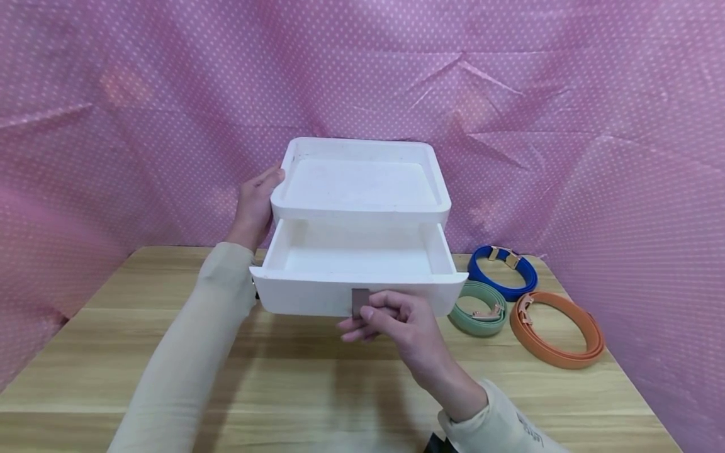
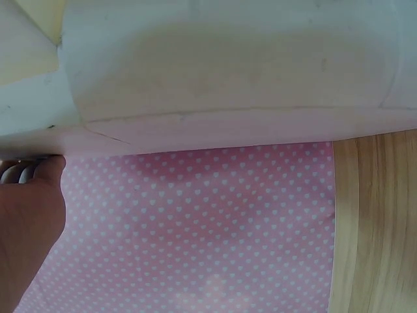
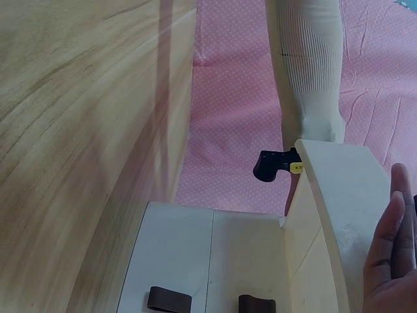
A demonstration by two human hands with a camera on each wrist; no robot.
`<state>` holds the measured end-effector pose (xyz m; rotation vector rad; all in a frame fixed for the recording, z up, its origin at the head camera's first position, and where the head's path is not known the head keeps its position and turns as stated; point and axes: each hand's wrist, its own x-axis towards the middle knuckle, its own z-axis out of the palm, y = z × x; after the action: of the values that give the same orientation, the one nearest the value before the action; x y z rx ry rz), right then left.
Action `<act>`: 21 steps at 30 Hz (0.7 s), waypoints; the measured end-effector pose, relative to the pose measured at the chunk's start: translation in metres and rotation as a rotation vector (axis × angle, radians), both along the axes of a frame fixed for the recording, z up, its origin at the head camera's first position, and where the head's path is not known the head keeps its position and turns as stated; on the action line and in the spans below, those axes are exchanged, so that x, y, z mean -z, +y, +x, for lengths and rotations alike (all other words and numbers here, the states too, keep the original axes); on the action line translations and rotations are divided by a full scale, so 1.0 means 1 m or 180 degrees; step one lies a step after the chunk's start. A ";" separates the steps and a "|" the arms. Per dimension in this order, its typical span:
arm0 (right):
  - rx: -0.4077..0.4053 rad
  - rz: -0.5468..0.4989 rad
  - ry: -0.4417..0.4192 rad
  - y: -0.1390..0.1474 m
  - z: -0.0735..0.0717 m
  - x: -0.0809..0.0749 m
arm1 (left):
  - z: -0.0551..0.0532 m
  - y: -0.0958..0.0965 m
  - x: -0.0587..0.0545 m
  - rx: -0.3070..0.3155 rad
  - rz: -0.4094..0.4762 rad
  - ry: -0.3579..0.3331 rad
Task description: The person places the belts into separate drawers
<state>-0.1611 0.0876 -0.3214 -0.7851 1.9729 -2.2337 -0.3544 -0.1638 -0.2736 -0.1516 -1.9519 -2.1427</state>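
A white drawer unit [image 1: 358, 209] with a shallow rimmed top stands near the back of the table. Its top drawer [image 1: 357, 258] is pulled out, and its inside is bare. My right hand [image 1: 412, 328] pinches the brown pull tab [image 1: 360, 301] on the drawer front. In the right wrist view that hand [image 3: 392, 254] lies close beside the drawer front, its grip partly hidden. My left hand [image 1: 255, 206] rests against the unit's left side. The left wrist view shows those fingers [image 2: 47, 171] at the edge of the white panel [image 2: 228, 78].
Right of the unit lie three coiled belts: a blue belt [image 1: 523, 277], a green belt [image 1: 469, 324] and an orange belt [image 1: 591, 340]. Two more brown tabs [image 3: 169, 300] show on the lower drawers. A pink dotted cloth [image 1: 362, 75] hangs behind the wooden table [image 1: 306, 390].
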 end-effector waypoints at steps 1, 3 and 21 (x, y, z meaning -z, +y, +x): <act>-0.0007 -0.0003 0.0011 0.001 0.001 0.001 | 0.001 0.000 0.000 -0.0004 -0.0004 -0.0004; -0.0027 -0.0007 0.0033 0.002 0.002 0.003 | 0.004 0.001 0.001 -0.0014 -0.0027 -0.0015; -0.0223 -0.0110 0.0198 0.011 0.016 0.017 | 0.027 0.006 0.008 -0.0030 0.0005 0.0163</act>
<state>-0.1454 0.0986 -0.3387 -0.9238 1.9061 -2.2359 -0.3271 -0.1582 -0.2816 -0.1949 -1.9187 -2.1131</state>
